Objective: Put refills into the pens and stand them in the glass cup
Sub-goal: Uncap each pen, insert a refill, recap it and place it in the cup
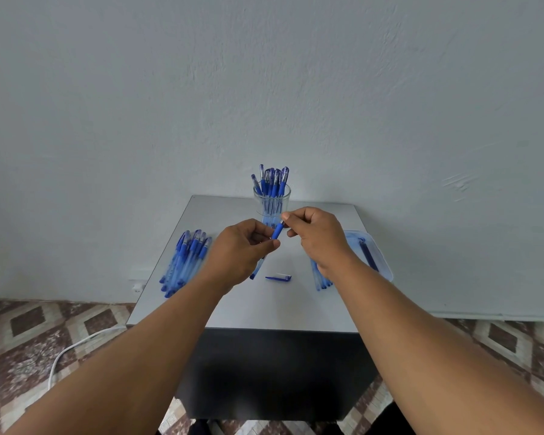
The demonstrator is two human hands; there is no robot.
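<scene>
Our left hand (244, 246) grips the pen (276, 231) above the table (264, 302), just before the glass cup (271, 205), while our right hand (318, 233) pinches its tip. If we twist crookedly, the tip may jam or slip free, and the loose cap (278, 277) could get forgotten.

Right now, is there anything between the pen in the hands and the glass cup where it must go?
Nothing visible blocks it. The pen is held by the left hand and right hand just in front of the glass cup. The cup already holds many pens, so the opening is crowded.
</scene>
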